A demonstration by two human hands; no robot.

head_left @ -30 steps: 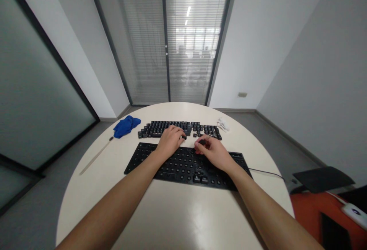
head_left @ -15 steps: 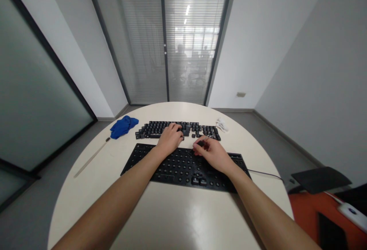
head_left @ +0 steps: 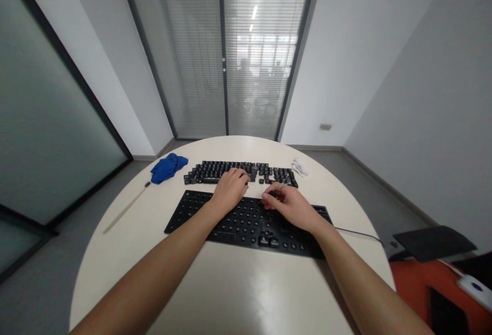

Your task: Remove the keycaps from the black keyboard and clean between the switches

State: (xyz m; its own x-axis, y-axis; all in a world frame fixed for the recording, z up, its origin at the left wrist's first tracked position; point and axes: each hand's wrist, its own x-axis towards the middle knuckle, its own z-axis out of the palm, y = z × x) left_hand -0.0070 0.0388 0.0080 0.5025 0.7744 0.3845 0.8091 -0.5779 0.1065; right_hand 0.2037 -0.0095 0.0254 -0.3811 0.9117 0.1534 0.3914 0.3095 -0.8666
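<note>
A black keyboard base (head_left: 240,227) lies in front of me, most of its switches bare and a couple of keycaps on its near edge. Beyond it, loose black keycaps (head_left: 215,171) are laid out in rows. My left hand (head_left: 230,190) reaches over the base's far edge, fingers curled beside the keycaps; something dark shows at the fingertips, too small to make out. Pinched in my right hand (head_left: 286,204) is a small black keycap puller (head_left: 273,193), its thin wires pointing down at the base's upper middle. My fingers partly hide it.
A blue cloth (head_left: 168,167) and a long thin brush (head_left: 126,208) lie on the round table's left side. A crumpled white cloth (head_left: 300,167) sits at the far right. The keyboard's cable (head_left: 359,232) runs off to the right, near an orange chair (head_left: 413,289).
The view has shifted slightly, so the table appears a little further right. Both hands stay over nearly the same spots, with the left fingers drawn slightly closer together.
</note>
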